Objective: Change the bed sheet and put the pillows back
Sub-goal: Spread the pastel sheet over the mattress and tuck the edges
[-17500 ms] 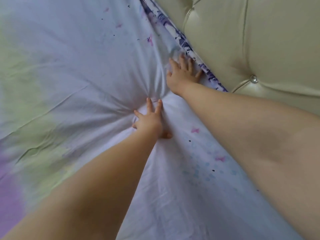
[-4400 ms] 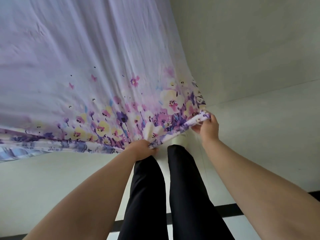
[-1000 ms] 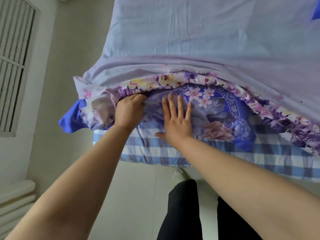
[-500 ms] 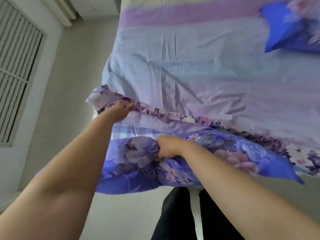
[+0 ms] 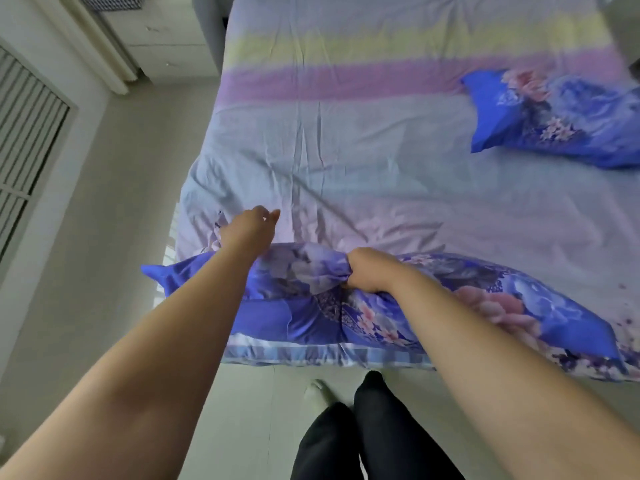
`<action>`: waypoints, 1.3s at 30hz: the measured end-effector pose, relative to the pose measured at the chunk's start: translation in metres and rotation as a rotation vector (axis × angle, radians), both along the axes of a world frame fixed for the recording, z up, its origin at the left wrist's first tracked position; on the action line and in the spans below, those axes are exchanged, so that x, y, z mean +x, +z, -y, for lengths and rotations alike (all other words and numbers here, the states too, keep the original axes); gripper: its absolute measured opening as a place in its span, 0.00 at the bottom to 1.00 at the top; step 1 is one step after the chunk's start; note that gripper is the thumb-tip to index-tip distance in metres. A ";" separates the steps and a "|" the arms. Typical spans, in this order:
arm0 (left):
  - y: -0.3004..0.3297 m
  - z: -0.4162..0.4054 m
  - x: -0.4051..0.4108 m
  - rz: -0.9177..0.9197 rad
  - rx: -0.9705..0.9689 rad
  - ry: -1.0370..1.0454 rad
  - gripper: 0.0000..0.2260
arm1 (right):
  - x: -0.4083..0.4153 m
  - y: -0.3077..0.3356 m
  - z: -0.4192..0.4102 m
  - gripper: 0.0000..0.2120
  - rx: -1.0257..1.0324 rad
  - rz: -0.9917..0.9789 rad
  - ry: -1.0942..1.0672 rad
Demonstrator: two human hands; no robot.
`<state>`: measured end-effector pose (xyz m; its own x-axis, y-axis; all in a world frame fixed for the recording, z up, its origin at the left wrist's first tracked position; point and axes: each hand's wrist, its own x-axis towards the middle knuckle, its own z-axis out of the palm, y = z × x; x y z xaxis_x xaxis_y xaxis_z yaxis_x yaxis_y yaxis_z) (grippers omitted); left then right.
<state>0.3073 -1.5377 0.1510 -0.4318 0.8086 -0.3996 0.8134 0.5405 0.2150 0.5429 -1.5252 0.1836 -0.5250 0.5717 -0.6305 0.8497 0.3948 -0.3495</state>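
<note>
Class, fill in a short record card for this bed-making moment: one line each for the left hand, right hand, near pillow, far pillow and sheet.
left hand: over the sheet's near edge, fingers loosely curled, holding nothing
right hand: grips the near pillow's cover
near pillow: blue floral, at the bed's near edge
far pillow: blue floral, lying on the sheet at right
sheet: pastel bands, spread over the bed, creased

Blue floral pillows (image 5: 415,306); pastel lilac-yellow-pink banded sheet (image 5: 381,140).

The right hand (image 5: 367,271) grips a blue floral pillow (image 5: 398,306) at the near edge of the pastel-striped cotton bed sheet (image 5: 363,150); the left hand (image 5: 251,230) hovers relaxed above.
</note>
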 end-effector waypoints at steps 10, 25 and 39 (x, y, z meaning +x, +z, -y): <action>0.009 -0.103 0.057 -0.181 0.671 0.046 0.17 | 0.057 0.028 -0.165 0.12 0.499 -0.008 -0.138; -0.144 -0.071 0.074 -0.062 -0.155 -0.276 0.25 | 0.044 -0.159 -0.177 0.19 0.132 -0.013 -0.057; -0.283 -0.007 -0.008 -0.074 -0.460 -0.852 0.16 | -0.038 -0.306 -0.001 0.18 -0.240 0.321 -0.429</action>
<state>0.2995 -1.5306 -0.1321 0.1894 0.6334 -0.7503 0.9740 -0.2176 0.0622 0.5044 -1.5238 -0.1224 -0.0398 0.5122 -0.8580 0.9941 -0.0661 -0.0855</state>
